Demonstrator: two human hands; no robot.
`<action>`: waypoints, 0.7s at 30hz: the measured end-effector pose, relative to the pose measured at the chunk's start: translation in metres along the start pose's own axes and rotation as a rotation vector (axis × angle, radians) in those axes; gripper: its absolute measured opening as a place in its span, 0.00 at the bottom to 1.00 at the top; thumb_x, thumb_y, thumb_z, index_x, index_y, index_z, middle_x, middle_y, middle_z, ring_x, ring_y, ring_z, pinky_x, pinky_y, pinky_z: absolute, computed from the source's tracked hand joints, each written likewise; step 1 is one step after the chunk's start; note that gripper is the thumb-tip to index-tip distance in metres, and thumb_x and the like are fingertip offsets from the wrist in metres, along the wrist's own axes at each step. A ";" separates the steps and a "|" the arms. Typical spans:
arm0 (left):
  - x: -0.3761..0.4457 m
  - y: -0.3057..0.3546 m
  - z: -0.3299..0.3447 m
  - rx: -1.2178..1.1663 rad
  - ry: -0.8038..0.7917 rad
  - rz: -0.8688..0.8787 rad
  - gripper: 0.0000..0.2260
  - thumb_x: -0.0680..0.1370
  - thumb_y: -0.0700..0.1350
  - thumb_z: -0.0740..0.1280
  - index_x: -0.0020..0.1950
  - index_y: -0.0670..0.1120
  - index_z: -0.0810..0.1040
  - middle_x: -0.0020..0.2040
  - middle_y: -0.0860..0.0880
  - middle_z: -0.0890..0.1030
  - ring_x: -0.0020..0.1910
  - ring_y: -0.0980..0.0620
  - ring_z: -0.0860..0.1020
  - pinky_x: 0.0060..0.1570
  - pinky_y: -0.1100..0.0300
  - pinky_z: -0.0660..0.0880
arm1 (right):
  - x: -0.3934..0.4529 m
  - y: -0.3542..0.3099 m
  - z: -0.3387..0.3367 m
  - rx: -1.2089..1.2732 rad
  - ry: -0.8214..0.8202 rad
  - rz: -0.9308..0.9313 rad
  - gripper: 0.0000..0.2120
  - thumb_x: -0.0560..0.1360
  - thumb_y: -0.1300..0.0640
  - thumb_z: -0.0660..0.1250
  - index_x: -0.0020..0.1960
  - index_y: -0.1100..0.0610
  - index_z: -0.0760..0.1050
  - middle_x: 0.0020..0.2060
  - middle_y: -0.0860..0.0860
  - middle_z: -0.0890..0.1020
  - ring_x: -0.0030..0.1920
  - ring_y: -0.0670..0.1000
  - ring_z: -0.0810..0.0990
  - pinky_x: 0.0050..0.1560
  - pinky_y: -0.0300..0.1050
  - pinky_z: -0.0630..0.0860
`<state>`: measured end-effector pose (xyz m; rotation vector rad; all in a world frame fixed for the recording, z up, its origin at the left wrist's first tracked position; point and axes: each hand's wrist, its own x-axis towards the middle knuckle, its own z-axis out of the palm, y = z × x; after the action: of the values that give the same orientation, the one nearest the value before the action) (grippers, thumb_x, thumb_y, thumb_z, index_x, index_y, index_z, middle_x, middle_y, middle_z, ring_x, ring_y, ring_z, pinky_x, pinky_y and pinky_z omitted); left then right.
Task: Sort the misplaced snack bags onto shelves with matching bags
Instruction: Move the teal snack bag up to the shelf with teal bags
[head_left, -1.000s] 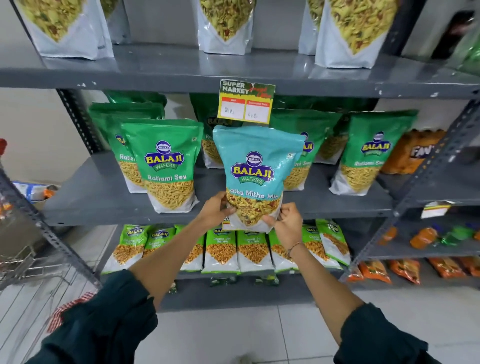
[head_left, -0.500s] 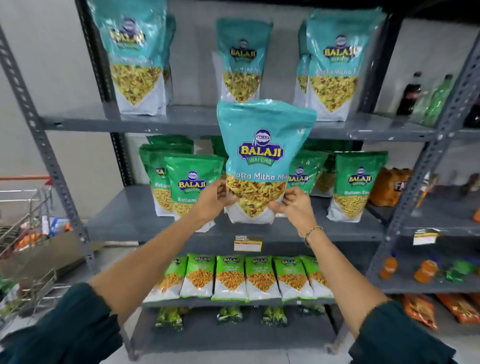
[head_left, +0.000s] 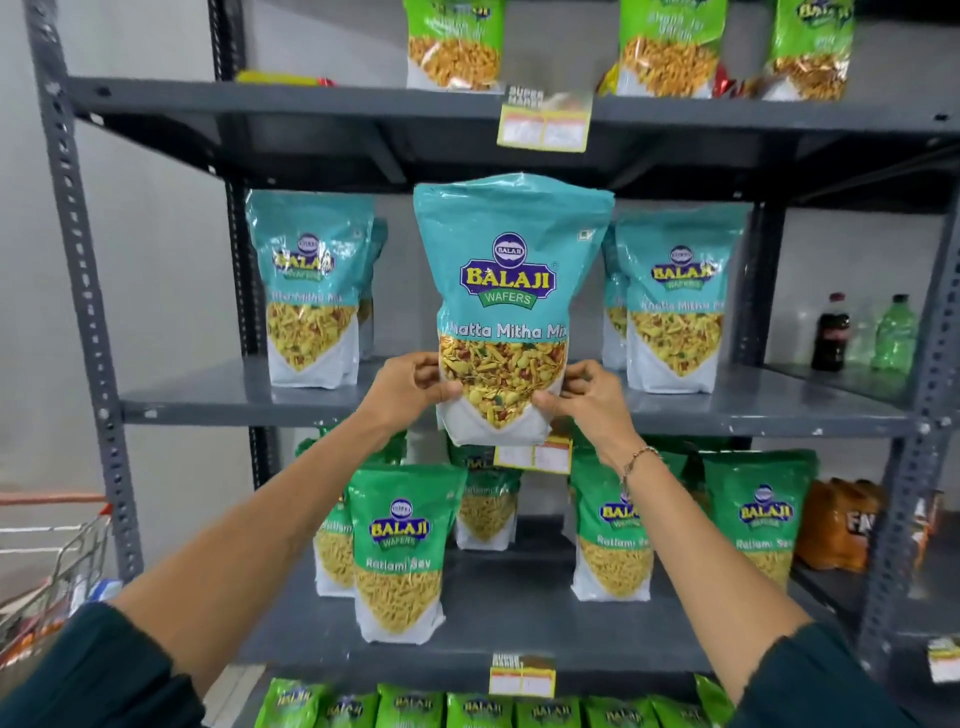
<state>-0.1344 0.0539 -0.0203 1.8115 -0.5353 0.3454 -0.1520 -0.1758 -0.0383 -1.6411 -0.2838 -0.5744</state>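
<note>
I hold a teal Khatta Mitha Mix bag (head_left: 511, 291) upright in front of the middle shelf (head_left: 218, 400). My left hand (head_left: 408, 387) grips its lower left edge and my right hand (head_left: 584, 397) grips its lower right edge. The bag's bottom hangs just below the shelf's front edge. Matching teal bags stand on that shelf to the left (head_left: 311, 291) and to the right (head_left: 675, 296), with a gap between them behind the held bag. Green Ratlami Sev bags (head_left: 402, 551) stand on the shelf below.
Light green bags (head_left: 454, 41) stand on the top shelf, whose underside is just above the held bag. Drink bottles (head_left: 831, 332) stand on the neighbouring rack at right. A wire trolley (head_left: 57, 566) is at lower left. Price tags (head_left: 543, 122) hang on shelf edges.
Both hands have lifted the teal bag from in front of the green-bag shelf up to the shelf of teal bags. The view has tilted upward.
</note>
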 end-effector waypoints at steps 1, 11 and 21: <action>0.012 0.002 -0.001 0.004 0.010 0.013 0.15 0.71 0.38 0.71 0.56 0.41 0.76 0.49 0.49 0.81 0.46 0.57 0.79 0.49 0.66 0.75 | 0.012 -0.001 0.001 0.003 0.012 -0.007 0.16 0.61 0.64 0.77 0.41 0.56 0.71 0.39 0.51 0.82 0.42 0.49 0.81 0.41 0.40 0.78; 0.116 -0.029 0.014 0.052 0.085 0.038 0.15 0.73 0.40 0.69 0.60 0.42 0.76 0.57 0.46 0.81 0.55 0.51 0.78 0.60 0.53 0.74 | 0.116 0.022 0.008 0.015 0.047 0.048 0.18 0.62 0.66 0.76 0.48 0.61 0.72 0.41 0.51 0.81 0.41 0.45 0.79 0.39 0.35 0.74; 0.164 -0.062 0.032 0.065 0.070 -0.051 0.15 0.74 0.40 0.68 0.60 0.40 0.76 0.59 0.43 0.81 0.54 0.49 0.79 0.61 0.51 0.75 | 0.169 0.062 0.002 -0.111 0.013 0.138 0.23 0.60 0.62 0.78 0.52 0.64 0.73 0.50 0.58 0.82 0.53 0.56 0.79 0.54 0.52 0.78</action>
<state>0.0368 0.0077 -0.0005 1.8648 -0.4326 0.3934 0.0220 -0.2077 -0.0029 -1.7476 -0.1293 -0.5035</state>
